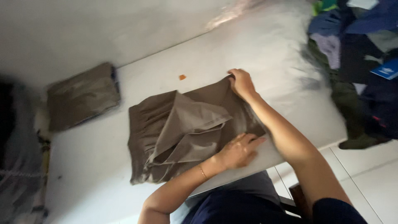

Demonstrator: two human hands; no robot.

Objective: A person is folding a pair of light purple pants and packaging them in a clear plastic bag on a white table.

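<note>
A khaki-brown garment [182, 128], partly folded with a flap turned over its middle, lies on a white table [257, 54]. My right hand [241, 83] reaches across to the garment's far corner and pinches the cloth there with curled fingers. My left hand [239, 150], a thin bracelet on its wrist, lies flat with fingers stretched out on the garment's near edge, close to the table's rim.
A second folded brownish garment [82, 96] sits at the table's left end. A heap of dark and coloured clothes [356, 54] is piled at the right. A small orange scrap [182, 77] lies beyond the garment. Tiled floor [365, 174] shows at lower right.
</note>
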